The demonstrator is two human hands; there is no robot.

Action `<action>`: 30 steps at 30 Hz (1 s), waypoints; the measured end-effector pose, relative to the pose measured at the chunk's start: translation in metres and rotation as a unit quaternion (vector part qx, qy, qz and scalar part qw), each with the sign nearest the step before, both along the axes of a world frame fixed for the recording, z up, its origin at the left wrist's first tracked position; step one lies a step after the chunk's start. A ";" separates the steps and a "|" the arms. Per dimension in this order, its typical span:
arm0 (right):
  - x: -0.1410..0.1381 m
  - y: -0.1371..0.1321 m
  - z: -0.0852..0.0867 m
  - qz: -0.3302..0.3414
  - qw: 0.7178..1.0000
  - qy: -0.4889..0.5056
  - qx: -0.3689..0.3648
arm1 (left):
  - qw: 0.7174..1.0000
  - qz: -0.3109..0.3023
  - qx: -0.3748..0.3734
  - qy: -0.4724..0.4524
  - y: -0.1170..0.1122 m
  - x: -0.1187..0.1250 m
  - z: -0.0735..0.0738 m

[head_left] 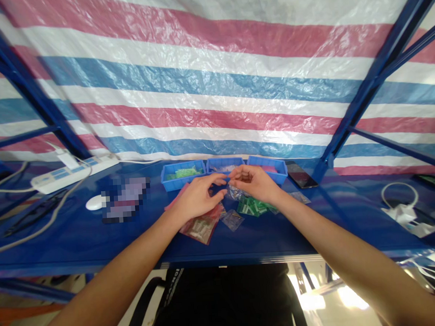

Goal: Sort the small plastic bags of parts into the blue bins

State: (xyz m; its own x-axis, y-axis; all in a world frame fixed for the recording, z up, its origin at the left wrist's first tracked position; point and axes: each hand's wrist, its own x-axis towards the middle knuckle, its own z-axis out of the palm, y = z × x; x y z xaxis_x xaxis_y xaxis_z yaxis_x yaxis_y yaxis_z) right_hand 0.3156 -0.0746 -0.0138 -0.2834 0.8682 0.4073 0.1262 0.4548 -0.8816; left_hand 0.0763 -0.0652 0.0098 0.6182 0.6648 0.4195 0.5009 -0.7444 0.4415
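My left hand (200,197) hovers over a pinkish-red plastic bag (201,229) with small pale pieces inside. Its fingers are curved, the thumb apart from them, with nothing visible between. Facing it, my right hand (254,183) has its fingertips pressed together; whatever they hold is too small to make out. Just under those fingertips is a clear plastic bag (236,193). Another small clear bag (232,220) lies between the hands on the blue table (215,249). Green packets (255,206) rest below my right hand, partly covered by it.
Three blue bins stand behind my hands: the left bin (184,184) holds light green pieces, the middle bin (225,161) small packets, the right bin (279,176) something pink. A dark phone (302,175) lies right. A power strip (74,172) and white mouse (94,203) are left.
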 end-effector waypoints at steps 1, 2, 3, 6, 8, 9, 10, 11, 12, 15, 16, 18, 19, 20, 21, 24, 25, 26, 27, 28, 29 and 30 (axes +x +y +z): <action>0.001 0.001 0.000 0.004 0.999 0.030 -0.018 | 1.000 -0.005 -0.021 -0.014 0.000 0.000 0.000; 0.001 0.002 0.001 0.004 0.998 0.051 -0.032 | 0.999 -0.009 -0.040 -0.025 -0.001 0.000 0.000; 0.001 0.003 0.001 0.002 0.997 0.065 -0.042 | 0.998 -0.011 -0.058 -0.036 -0.001 0.000 0.000; 0.000 0.002 0.003 0.000 0.994 0.091 -0.057 | 0.993 -0.008 -0.092 -0.069 -0.003 0.001 -0.001; -0.002 0.000 0.004 0.003 0.993 0.099 -0.064 | 0.991 -0.007 -0.097 -0.088 -0.004 0.002 -0.001; -0.003 -0.001 0.005 0.005 0.992 0.101 -0.069 | 0.991 -0.006 -0.094 -0.095 -0.004 0.003 0.000; -0.004 -0.002 0.005 0.009 0.992 0.103 -0.075 | 0.991 -0.004 -0.088 -0.103 -0.004 0.003 0.002; -0.004 -0.002 0.006 0.013 0.991 0.105 -0.083 | 0.990 -0.002 -0.082 -0.112 -0.004 0.003 0.003; -0.005 -0.003 0.006 0.019 0.990 0.108 -0.091 | 0.990 0.001 -0.076 -0.122 -0.004 0.003 0.004; -0.006 -0.004 0.007 0.035 0.986 0.120 -0.108 | 0.986 0.006 -0.070 -0.152 -0.003 0.003 0.006; -0.006 -0.004 0.007 0.037 0.986 0.122 -0.108 | 0.985 0.004 -0.072 -0.158 -0.002 0.003 0.006; -0.006 -0.004 0.006 0.042 0.986 0.121 -0.103 | 0.985 -0.007 -0.076 -0.158 -0.002 0.003 0.005; -0.006 -0.004 0.005 0.045 0.987 0.116 -0.100 | 0.985 -0.013 -0.078 -0.153 -0.003 0.003 0.004; -0.006 -0.004 0.005 0.048 0.988 0.111 -0.097 | 0.986 -0.017 -0.079 -0.146 -0.003 0.004 0.002; -0.006 -0.004 0.005 0.051 0.989 0.105 -0.093 | 0.987 -0.019 -0.079 -0.139 -0.004 0.004 0.001; -0.008 -0.006 0.004 0.047 0.993 0.081 -0.069 | 0.989 -0.016 -0.074 -0.127 -0.005 0.006 -0.001; -0.009 -0.007 0.004 0.041 0.995 0.071 -0.058 | 0.989 -0.017 -0.070 -0.128 -0.006 0.007 -0.001; -0.011 -0.008 0.004 0.035 0.996 0.061 -0.046 | 0.989 -0.017 -0.066 -0.128 -0.007 0.007 0.000; -0.013 -0.009 0.004 0.029 0.998 0.051 -0.037 | 0.990 -0.015 -0.062 -0.126 -0.008 0.008 0.000; -0.015 -0.009 0.003 0.024 0.998 0.042 -0.029 | 0.991 -0.010 -0.057 -0.122 -0.009 0.008 0.001; -0.017 -0.010 0.003 0.021 0.999 0.033 -0.023 | 0.992 -0.003 -0.053 -0.115 -0.010 0.009 0.002; -0.018 -0.011 0.002 0.019 0.999 0.026 -0.020 | 0.993 0.006 -0.048 -0.106 -0.012 0.009 0.003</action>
